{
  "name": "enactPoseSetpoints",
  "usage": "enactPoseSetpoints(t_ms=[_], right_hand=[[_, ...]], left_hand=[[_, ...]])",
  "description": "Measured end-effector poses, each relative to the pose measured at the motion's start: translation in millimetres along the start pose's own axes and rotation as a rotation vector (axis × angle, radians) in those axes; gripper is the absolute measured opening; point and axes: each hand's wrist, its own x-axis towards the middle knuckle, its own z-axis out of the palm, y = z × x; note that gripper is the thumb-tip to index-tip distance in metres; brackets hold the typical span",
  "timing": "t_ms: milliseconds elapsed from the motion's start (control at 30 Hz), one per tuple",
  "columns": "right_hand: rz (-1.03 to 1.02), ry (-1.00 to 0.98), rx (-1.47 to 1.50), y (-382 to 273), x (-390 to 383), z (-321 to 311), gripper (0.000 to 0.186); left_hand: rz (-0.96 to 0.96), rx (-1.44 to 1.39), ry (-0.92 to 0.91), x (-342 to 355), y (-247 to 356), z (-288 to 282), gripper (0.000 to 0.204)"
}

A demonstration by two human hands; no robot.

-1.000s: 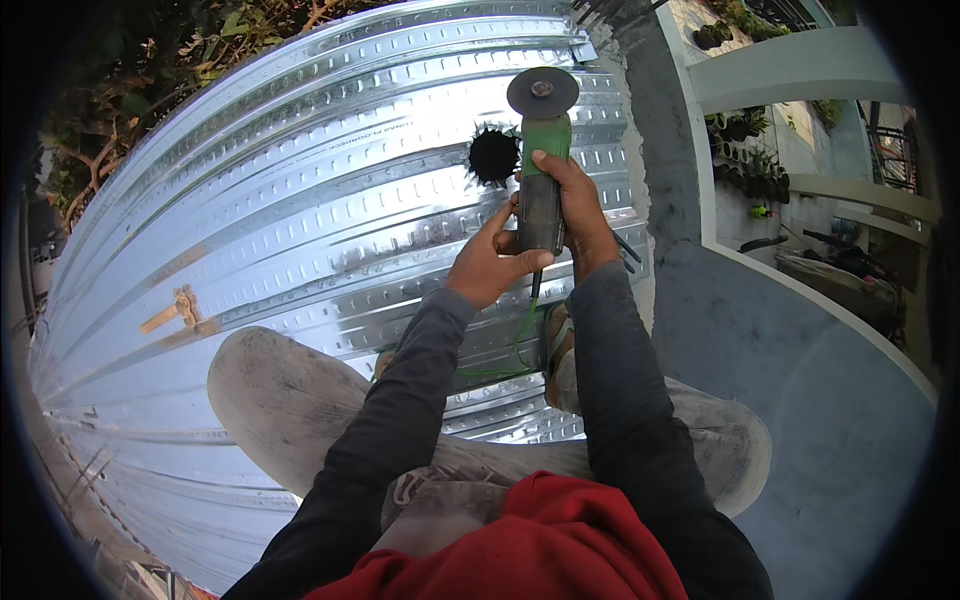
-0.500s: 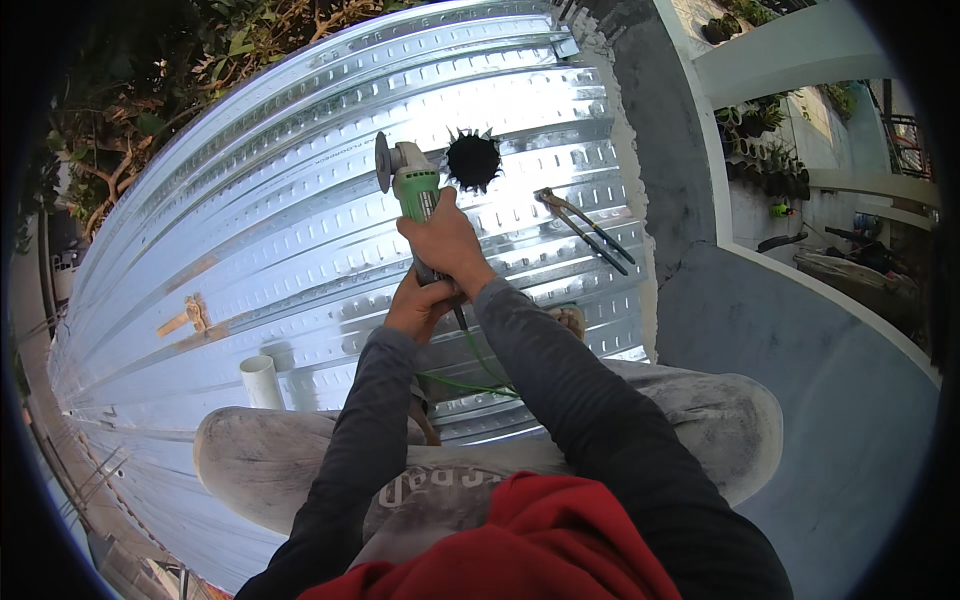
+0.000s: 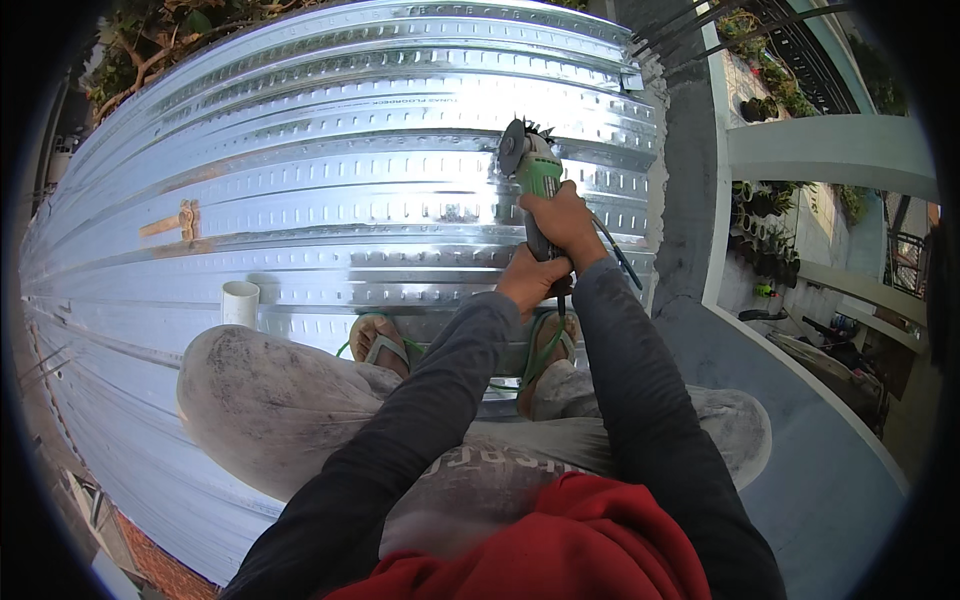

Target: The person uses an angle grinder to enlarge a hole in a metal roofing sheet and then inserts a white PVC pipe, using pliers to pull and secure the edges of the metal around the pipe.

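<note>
A green angle grinder [image 3: 541,180] with a grey disc [image 3: 512,148] is gripped in both hands over the ribbed shiny metal sheet [image 3: 330,215]. My right hand [image 3: 566,217] is closed around its green body. Lower down, my left hand [image 3: 533,279] wraps the dark rear grip. Just behind the grinder's head show the jagged bent edges of a hole [image 3: 542,130]; most of the opening is hidden. The long-handled pincers [image 3: 620,250] lie on the sheet beside my right hand, which covers their head. Whether the disc spins I cannot tell.
A short white pipe [image 3: 240,302] stands up from the sheet by my left knee. Farther left lies a brown wooden-looking piece [image 3: 185,222]. The green cord [image 3: 505,384] runs near my sandalled feet [image 3: 381,343]. A grey wall [image 3: 690,150] edges the sheet on the right.
The grinder, held in both hands, has moved right in the picture and now overlaps the hole and pincers. The view has shifted, and both feet now show.
</note>
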Motion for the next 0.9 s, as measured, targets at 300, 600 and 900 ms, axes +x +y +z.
enactPoseSetpoints(t_ms=[300,600,900], right_hand=[[-0.181,-0.061,0.112,-7.5,-10.8,-8.5,0.062],[-0.062,-0.358,0.818,-74.0,25.1,94.0,0.051],[-0.284,-0.494,0.643,-121.4,-1.7,177.0,0.066]], left_hand=[[0.253,-0.018,0.194,0.1,-26.5,17.2,0.068],[0.266,0.397,0.234,-67.4,59.3,-110.4,0.088],[0.321,0.06,0.414,-126.8,58.2,-154.3,0.081]])
